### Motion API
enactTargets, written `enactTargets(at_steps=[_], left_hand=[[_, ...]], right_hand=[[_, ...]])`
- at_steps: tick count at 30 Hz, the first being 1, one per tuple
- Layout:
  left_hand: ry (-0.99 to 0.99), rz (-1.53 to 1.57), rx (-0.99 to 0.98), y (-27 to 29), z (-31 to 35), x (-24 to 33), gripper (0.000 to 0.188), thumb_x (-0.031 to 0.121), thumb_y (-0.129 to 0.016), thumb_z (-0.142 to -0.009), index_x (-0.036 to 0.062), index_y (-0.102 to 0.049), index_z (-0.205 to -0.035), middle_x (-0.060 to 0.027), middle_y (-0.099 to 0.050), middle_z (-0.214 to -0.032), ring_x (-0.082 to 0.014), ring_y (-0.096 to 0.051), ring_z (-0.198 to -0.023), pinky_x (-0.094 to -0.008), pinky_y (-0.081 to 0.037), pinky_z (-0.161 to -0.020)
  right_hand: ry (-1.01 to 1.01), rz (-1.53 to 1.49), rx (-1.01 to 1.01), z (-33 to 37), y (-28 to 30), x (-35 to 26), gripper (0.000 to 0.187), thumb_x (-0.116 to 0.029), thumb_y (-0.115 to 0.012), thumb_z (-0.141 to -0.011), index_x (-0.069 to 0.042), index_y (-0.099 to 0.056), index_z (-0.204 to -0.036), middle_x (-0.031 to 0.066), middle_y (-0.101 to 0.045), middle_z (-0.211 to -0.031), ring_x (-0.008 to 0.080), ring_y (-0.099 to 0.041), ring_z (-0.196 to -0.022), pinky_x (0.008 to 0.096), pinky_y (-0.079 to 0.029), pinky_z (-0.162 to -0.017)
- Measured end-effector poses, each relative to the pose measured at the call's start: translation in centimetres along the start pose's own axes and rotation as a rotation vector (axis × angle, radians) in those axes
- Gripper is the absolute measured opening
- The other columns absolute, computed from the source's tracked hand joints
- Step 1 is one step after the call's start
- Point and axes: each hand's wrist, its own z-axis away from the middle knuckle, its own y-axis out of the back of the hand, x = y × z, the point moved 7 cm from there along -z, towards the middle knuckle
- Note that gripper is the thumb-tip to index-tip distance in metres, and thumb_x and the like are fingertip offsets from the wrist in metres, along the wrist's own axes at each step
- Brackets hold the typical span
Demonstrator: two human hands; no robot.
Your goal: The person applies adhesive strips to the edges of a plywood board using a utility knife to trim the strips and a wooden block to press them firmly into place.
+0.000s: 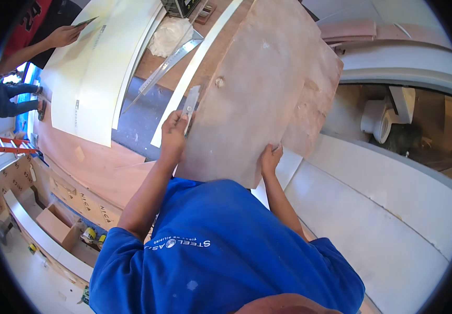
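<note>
Pressing a flat metal blade [190, 103] against the left edge of a plywood board [260, 89], the left hand [174, 132] is closed around the tool's lower end, so that the blade appears to be guided along that edge. The board is steadied from below by the right hand [270, 158], whose fingers are curled over its lower rim, apparently to keep the tilted sheet from sliding off the counter [147, 112]. Just left of the blade a long white strip [197, 68] is laid slantwise, and beyond it a metal ruler [165, 68] and a crumpled white cloth [169, 35] are left within reach. Farther left, pale cream sheets [87, 73] are spread flat, each marked by a small dark label near its edge, and are touched by another person's hand [64, 35]. Below the left grip, brown cardboard boxes [87, 201] with dark lettering are stacked.
</note>
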Motion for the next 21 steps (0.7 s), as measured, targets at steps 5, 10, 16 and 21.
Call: enactTargets(at_steps=[5,10,16,21], left_hand=[[0.047,0.122,-0.051,-0.9,0.8,2.4,0.019,0.013,-0.052,-0.107,-0.0007,-0.063,-0.114,-0.0099,-0.073,-0.107,-0.0133,-0.066,-0.091,-0.0296,-0.052,-0.086],[0.098,0.185,-0.106,-2.2,1.8,5.3,0.018,0.012,-0.050,-0.107,-0.0016,-0.058,-0.117,-0.0161,-0.073,-0.107,-0.0174,-0.070,-0.087,-0.0320,-0.058,-0.080],[0.059,0.188,-0.184,-3.3,1.5,8.7,0.021,0.011,-0.045,-0.107,-0.0023,-0.058,-0.117,-0.0194,-0.072,-0.106,-0.0199,-0.069,-0.084,-0.0325,-0.056,-0.078],[-0.045,0.185,-0.212,-3.8,1.3,11.5,0.016,0.011,-0.050,-0.106,0.0002,-0.059,-0.114,-0.0169,-0.074,-0.104,-0.0166,-0.070,-0.084,-0.0288,-0.056,-0.073]], right_hand=[[-0.227,-0.290,-0.075,0.2,-1.1,1.1,0.070,-0.036,-0.057,-0.105,0.008,-0.032,-0.153,0.0270,-0.047,-0.148,0.0349,-0.047,-0.135,0.0424,-0.036,-0.115],[-0.381,-0.439,-0.168,0.9,-1.5,-0.9,0.076,-0.042,-0.057,-0.106,0.006,-0.026,-0.156,0.0261,-0.039,-0.156,0.0323,-0.042,-0.142,0.0422,-0.035,-0.117],[-0.429,-0.476,-0.250,0.7,-3.3,-0.5,0.088,-0.049,-0.059,-0.103,0.005,-0.019,-0.160,0.0291,-0.033,-0.160,0.0335,-0.036,-0.149,0.0433,-0.031,-0.121],[-0.404,-0.537,-0.332,0.3,-5.4,-1.8,0.097,-0.053,-0.063,-0.101,0.005,-0.013,-0.161,0.0277,-0.027,-0.164,0.0354,-0.029,-0.153,0.0496,-0.025,-0.124]])
